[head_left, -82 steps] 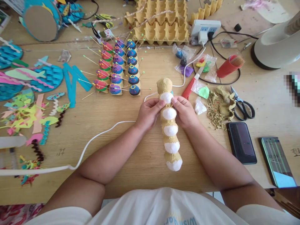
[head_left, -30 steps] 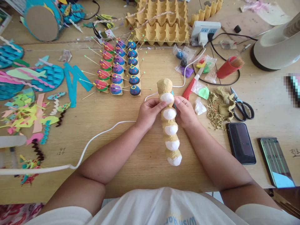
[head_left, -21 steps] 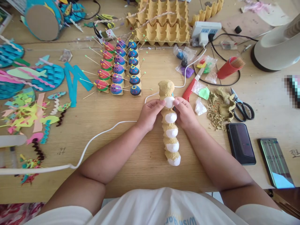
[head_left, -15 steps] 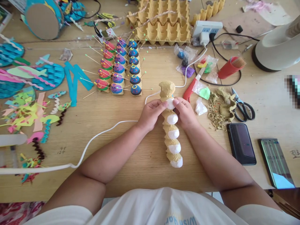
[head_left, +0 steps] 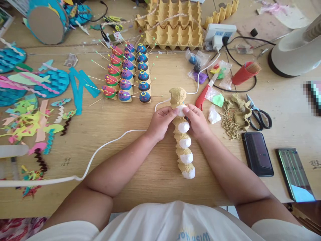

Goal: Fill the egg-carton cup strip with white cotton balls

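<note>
Between my two hands is a yellow egg-carton strip (head_left: 182, 136), a row of bumps running toward me. White clay (head_left: 184, 127) covers one side of several bumps, while the far end bump is bare. My left hand (head_left: 162, 121) is closed on the strip's left side, its thumb on the second bump from the far end. From the right, my right hand (head_left: 197, 119) grips the same bump, thumb pressing the white clay there. The fingers beneath the strip are partly hidden.
Painted carton caterpillars (head_left: 126, 73) with pin feelers stand beyond my left hand. Egg trays (head_left: 173, 26) lie at the back. To the right are a red-handled cutter (head_left: 202, 97), clay bags (head_left: 214, 115), scissors (head_left: 260, 117) and phones (head_left: 257, 154). A white cable (head_left: 100, 145) crosses the left side.
Both hands stay on the same bump, and my right thumb has shifted slightly over the white clay. The whole view has moved a little; nothing was let go.
</note>
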`<state>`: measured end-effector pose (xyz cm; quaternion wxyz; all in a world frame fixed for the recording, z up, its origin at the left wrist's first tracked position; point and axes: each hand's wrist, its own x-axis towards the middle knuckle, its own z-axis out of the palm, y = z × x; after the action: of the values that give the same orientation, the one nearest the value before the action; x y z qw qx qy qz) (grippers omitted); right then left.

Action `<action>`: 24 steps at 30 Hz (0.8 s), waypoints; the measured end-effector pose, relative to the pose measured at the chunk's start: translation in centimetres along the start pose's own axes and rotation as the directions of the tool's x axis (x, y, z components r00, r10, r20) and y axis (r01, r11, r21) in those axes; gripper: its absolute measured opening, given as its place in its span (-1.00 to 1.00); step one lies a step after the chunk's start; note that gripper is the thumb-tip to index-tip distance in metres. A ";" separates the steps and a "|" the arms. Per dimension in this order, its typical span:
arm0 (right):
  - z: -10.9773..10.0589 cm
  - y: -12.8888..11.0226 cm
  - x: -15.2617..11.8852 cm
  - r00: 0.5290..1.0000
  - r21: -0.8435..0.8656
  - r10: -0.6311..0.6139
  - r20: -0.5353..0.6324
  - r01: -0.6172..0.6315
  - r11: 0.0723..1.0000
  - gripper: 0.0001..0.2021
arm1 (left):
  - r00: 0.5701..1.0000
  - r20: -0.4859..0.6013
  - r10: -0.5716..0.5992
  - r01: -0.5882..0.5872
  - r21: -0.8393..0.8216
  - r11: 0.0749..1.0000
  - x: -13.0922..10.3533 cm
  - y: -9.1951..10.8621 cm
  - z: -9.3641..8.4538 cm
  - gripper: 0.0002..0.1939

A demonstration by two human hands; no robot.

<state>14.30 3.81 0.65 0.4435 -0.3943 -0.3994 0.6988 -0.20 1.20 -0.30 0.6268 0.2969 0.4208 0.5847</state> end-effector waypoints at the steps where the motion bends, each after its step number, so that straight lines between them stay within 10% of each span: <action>1: -0.1 0.0 0.0 1.000 -0.006 0.004 0.002 -0.004 1.000 -0.29 | 1.000 0.006 0.005 -0.005 0.001 1.000 0.0 0.0 0.0 -0.36; 24: 0.3 -0.3 -0.2 0.999 0.052 0.033 0.011 -0.034 0.998 -0.35 | 1.000 -0.004 -0.028 0.027 -0.019 0.999 0.0 -0.4 -0.2 -0.44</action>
<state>14.22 3.68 1.10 0.4398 -0.3859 -0.3767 0.7182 -0.22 1.17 -0.73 0.6367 0.2838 0.4206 0.5807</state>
